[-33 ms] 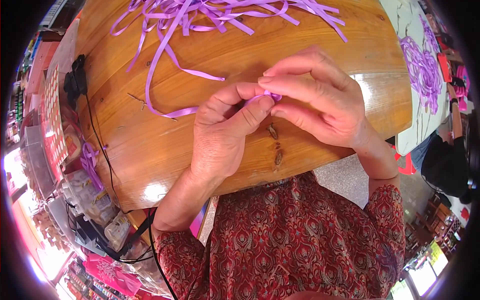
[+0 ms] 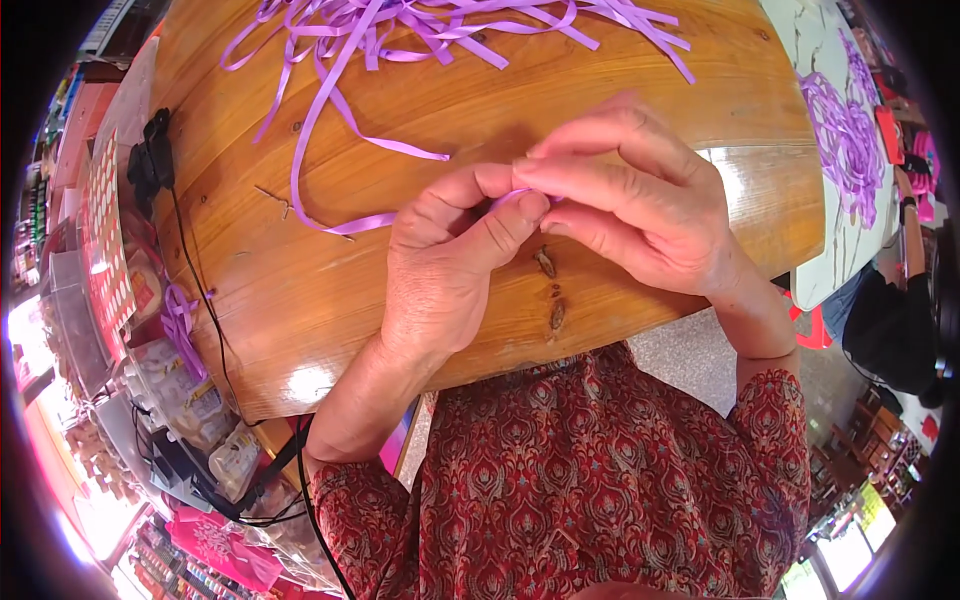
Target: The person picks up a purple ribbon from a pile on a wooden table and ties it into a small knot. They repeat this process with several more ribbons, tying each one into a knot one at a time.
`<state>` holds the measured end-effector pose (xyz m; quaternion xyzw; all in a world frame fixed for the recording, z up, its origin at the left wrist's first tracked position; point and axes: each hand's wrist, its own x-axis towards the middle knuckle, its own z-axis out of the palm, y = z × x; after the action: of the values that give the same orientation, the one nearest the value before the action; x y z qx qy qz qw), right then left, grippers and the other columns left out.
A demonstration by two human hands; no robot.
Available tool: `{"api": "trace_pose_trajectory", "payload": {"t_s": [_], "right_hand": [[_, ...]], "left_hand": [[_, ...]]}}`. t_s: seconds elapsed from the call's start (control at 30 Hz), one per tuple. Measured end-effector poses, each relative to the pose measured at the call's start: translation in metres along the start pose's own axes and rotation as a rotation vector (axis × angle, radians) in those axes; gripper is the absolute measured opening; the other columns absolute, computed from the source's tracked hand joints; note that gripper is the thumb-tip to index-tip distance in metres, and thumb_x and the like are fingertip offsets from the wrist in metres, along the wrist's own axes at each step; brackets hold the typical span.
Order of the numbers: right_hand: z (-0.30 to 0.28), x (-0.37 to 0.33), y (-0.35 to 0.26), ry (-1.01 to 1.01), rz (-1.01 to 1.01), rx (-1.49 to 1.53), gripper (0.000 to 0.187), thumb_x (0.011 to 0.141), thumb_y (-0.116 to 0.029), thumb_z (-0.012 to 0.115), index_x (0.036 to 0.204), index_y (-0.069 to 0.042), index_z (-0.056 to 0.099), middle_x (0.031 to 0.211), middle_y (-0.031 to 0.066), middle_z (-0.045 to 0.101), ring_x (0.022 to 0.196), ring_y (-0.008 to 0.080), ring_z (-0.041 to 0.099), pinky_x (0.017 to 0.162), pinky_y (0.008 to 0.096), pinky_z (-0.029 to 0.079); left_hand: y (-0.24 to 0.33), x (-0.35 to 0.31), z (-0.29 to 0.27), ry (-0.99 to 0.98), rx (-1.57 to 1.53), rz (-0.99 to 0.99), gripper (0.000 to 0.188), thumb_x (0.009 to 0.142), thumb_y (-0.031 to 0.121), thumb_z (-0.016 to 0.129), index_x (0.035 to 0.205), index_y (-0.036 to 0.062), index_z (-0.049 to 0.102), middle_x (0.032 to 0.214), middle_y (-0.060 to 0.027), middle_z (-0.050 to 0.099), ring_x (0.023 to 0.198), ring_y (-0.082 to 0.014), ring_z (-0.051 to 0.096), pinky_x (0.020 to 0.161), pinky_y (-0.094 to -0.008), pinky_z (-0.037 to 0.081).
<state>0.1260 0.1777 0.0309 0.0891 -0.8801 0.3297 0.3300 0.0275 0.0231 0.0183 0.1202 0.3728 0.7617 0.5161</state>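
Note:
Over the wooden table (image 2: 640, 110), a narrow purple ribbon (image 2: 366, 223) runs in a curve from the pile at the far edge into my left hand (image 2: 440, 250). My left thumb and forefinger pinch it, and a short bit shows above the thumb. From the right, my right hand (image 2: 645, 195) meets the same spot. Its forefinger tip lies at the ribbon by the left fingertips, its thumb just below, closed round the small end. The exact fold or knot there is hidden by the fingers.
A pile of purple ribbons (image 2: 430, 22) lies at the far edge, and a small twisted metal piece (image 2: 278, 200) on the left. A black cable (image 2: 190, 240) runs along the left side. More purple ribbon (image 2: 845, 140) lies on a white table at right; beyond is a person in black (image 2: 890, 330).
My right fingertips have shifted slightly left over the ribbon, so less of its end shows between my hands. My left hand stays in place.

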Motion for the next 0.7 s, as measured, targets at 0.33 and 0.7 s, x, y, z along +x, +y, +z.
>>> {"api": "trace_pose_trajectory", "payload": {"t_s": [0.33,0.7], "right_hand": [[-0.030,-0.005,0.010,0.111,0.284,0.075,0.016,0.076,0.009,0.063,0.091,0.001,0.064,0.088,0.0107,0.059,0.081,0.0175,0.057,0.070,0.0243,0.044],[-0.014,-0.008,0.010,-0.026,0.055,-0.124,0.033,0.066,-0.007,0.074,0.099,-0.005,0.069,0.078,0.0054,0.061,0.072,0.0217,0.055,0.064,0.0307,0.045]], "left_hand": [[0.010,0.006,-0.003,0.122,0.497,0.117,0.012,0.087,0.003,0.059,0.098,-0.0002,0.062,0.080,0.0023,0.056,0.068,-0.0043,0.045,0.061,-0.0183,0.035],[0.010,0.005,-0.001,0.130,0.536,0.141,0.013,0.086,0.002,0.059,0.098,-0.0016,0.062,0.079,0.0006,0.056,0.067,-0.0052,0.045,0.057,-0.0186,0.033]]}}
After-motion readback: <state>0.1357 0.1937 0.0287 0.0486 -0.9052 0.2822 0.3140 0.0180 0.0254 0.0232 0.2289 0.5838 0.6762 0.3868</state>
